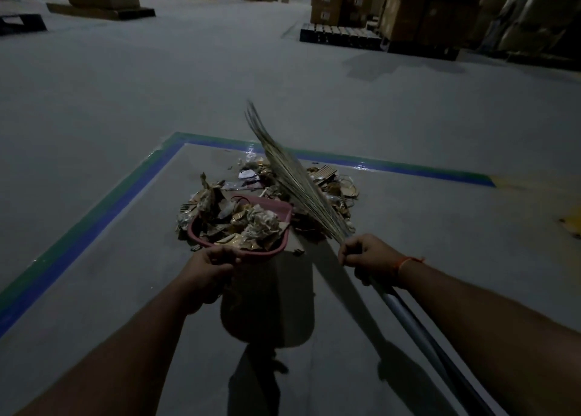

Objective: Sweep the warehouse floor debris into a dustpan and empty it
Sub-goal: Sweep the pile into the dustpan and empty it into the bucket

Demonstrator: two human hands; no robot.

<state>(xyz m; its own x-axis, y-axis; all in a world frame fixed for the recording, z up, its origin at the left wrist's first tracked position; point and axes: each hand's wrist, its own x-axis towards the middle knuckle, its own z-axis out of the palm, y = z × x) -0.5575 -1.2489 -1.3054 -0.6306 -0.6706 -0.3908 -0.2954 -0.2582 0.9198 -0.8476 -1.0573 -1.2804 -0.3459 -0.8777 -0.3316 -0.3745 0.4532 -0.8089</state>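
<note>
- Pink plastic dustpan [284, 217], shallow with a rounded rim, is held above the grey floor [125, 101]; it is heaped with crumpled paper, foil and torn cardboard scraps.
- The left hand [209, 269] grips the dustpan's near rim, fingers curled over the edge.
- The right hand [366, 257] is wrapped tightly round the broom [298, 180] where its bristles meet a smooth pale pole; an orange thread circles that wrist.
- The broom's long, stiff, straw-like bristles fan upward and away, tilted over the debris pile [327, 186].
- That pile of brown cardboard bits, white paper and shiny wrappers lies on the floor just beyond and to the right of the dustpan.
- Glossy blue-and-green tape [103, 208] marks a rectangular bay around the pile.
- Stacked cardboard boxes [342, 0] on dark pallets stand far behind, in dim light.
</note>
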